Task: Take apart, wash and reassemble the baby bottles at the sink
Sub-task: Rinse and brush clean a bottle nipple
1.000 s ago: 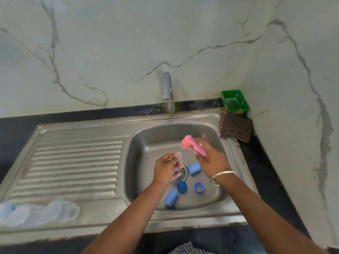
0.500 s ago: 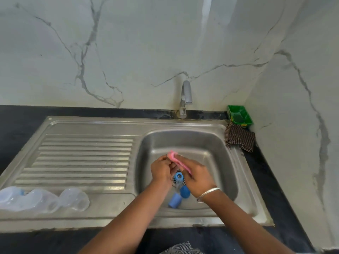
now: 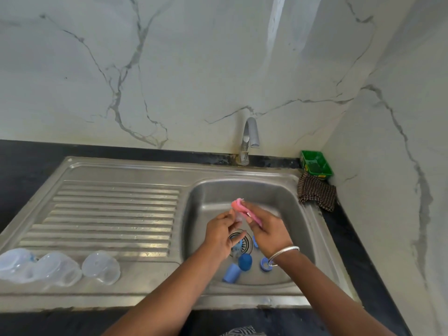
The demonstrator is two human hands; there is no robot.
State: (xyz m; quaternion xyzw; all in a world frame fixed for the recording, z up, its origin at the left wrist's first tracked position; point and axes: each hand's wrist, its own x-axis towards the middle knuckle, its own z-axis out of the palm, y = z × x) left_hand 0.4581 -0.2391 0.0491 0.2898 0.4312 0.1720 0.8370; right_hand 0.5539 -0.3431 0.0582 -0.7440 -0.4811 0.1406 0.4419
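Over the sink basin (image 3: 286, 195), my left hand (image 3: 221, 232) holds a small clear bottle part (image 3: 238, 217), hard to make out. My right hand (image 3: 268, 232) grips a pink sponge (image 3: 238, 206) pressed against that part. On the basin floor lie a blue cap (image 3: 232, 273), a blue round lid (image 3: 245, 261) and a blue ring (image 3: 265, 263); another blue piece (image 3: 255, 239) peeks out beside my right hand. Clear bottle bodies (image 3: 38, 266) and a clear dome cover (image 3: 101, 267) lie on the draining board at the near left.
The tap (image 3: 249, 139) stands behind the basin, with no water seen running. A green tray (image 3: 316, 164) and a checked cloth (image 3: 317, 191) sit in the right corner. The ribbed draining board (image 3: 109, 212) stretches to the left. The drain strainer (image 3: 246, 242) is partly hidden by my hands.
The camera tilted up and back. My hands separated slightly, and the sponge rose from the blue piece to the clear part in my left hand.
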